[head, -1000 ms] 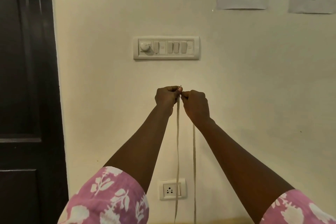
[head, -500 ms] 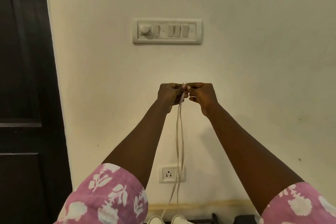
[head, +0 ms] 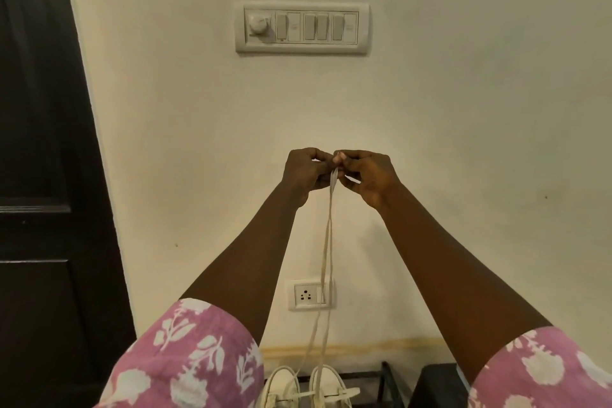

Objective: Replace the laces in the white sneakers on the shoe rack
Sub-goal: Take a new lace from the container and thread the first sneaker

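Both arms reach forward and up toward a cream wall point(head: 463, 126). The left hand point(head: 306, 172) and right hand point(head: 366, 175) meet at the middle of the view, knuckles almost touching, each with fingers curled in tight. Between them they pinch the top of a pale lace point(head: 328, 242): the left hand's fingertips close on it from the left, the right hand's thumb and forefinger from the right, so both grips are narrow and holding the lace.

From the pinch the lace hangs down as two strands lying side by side, nearly touching along most of their drop. They pass in front of a wall socket point(head: 306, 295) and spread slightly apart lower down, reaching the sneakers point(head: 281, 384) at the bottom edge of the view. Two white sneakers stand there side by side, toes toward the wall, only their front parts in view. One strand runs to the left shoe and the other to the right one; a flat bit of lace lies across the right shoe. How the lace sits in the eyelets cannot be told.

The shoes rest on a dark rack point(head: 387, 381), whose frame shows just right of them, close to the wall. A dark block point(head: 433, 384) stands further right. Above the hands a switch plate point(head: 302, 28) with a round knob and several rockers is fixed on the wall. A dark door point(head: 39, 175) fills the left side. Pink floral sleeves point(head: 185, 358) cover both upper arms.
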Action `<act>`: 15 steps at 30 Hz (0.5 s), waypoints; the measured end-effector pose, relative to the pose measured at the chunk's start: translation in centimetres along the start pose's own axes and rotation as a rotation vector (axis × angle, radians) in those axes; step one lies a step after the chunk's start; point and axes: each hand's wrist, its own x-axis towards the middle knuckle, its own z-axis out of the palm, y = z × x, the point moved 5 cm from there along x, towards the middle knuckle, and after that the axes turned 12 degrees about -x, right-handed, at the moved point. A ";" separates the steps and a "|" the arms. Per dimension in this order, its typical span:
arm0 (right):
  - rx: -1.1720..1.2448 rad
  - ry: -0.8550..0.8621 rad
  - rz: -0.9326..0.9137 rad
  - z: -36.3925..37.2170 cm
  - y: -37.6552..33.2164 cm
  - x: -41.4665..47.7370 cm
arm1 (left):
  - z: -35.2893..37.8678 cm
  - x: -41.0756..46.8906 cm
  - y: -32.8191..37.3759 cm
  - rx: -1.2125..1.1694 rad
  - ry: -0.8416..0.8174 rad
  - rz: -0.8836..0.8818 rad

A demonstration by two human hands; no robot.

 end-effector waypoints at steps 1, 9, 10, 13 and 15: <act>0.008 0.002 0.002 0.1 0.0 0.0 | 0.0 0.0 0.1 0.006 -0.005 0.003; -0.023 -0.077 0.018 0.5 0.1 -0.1 | -0.3 -0.2 -0.1 0.036 -0.075 -0.025; -0.051 -0.086 0.016 0.5 0.3 -0.3 | -0.4 -0.3 -0.4 0.015 -0.049 -0.045; -0.116 -0.108 0.019 0.4 1.0 -0.6 | -0.3 -0.6 -1.2 -0.013 -0.038 -0.083; -0.127 -0.113 0.026 0.3 1.7 -0.7 | -0.2 -0.8 -1.9 -0.020 -0.063 -0.101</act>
